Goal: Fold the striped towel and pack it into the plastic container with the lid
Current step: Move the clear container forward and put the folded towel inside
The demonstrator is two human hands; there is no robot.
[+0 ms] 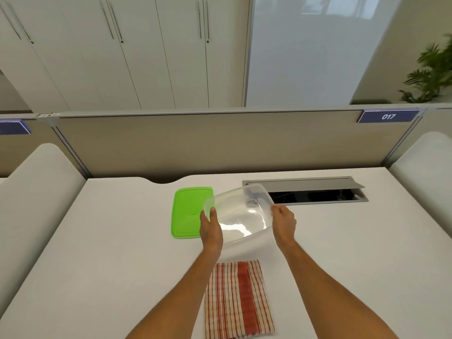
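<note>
A clear plastic container (241, 215) is lifted off the white desk and tilted, its opening facing me. My left hand (210, 228) grips its left rim, thumb over the edge. My right hand (283, 222) grips its right rim. The container holds nothing. A red-and-cream striped towel (238, 299) lies folded into a narrow rectangle on the desk near me, between my forearms. The green lid (188, 211) lies flat on the desk left of the container, partly behind my left hand.
The white desk (110, 241) reaches back to a beige partition (195, 145). An open cable tray (315, 192) with a raised grey flap sits in the desk just behind the container. Rounded white side panels flank the desk.
</note>
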